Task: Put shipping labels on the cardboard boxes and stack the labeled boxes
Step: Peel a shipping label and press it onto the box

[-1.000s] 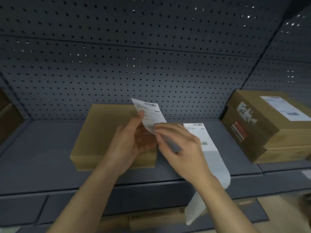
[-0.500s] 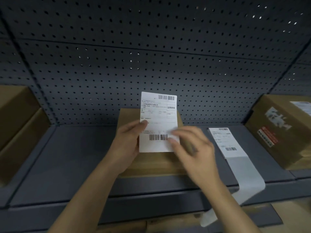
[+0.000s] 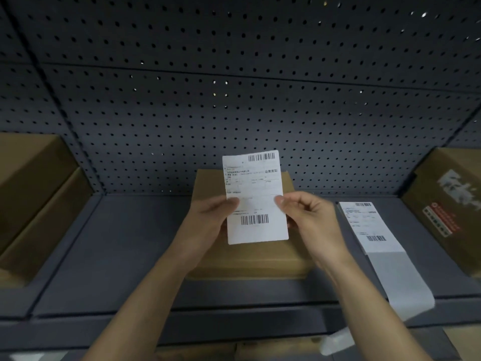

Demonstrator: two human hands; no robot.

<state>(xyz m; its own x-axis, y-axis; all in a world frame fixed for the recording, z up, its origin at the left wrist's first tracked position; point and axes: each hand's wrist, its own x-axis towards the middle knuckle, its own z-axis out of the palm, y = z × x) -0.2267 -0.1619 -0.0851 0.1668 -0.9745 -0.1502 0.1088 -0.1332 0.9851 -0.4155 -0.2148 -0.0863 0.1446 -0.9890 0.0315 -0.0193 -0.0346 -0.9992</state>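
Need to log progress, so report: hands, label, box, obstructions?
Left hand and right hand pinch shipping label by side edges. Label held before bare cardboard box, not stuck. Label strip lies right of box.

The label [image 3: 256,199], tilted and half curled a second ago, now stands upright with its print facing the camera, in front of the box [image 3: 250,259]. The right hand [image 3: 309,220] has moved from the label's 5 o'clock corner to pinch its 3 o'clock edge, and the left hand [image 3: 208,222] now pinches the 9 o'clock edge.
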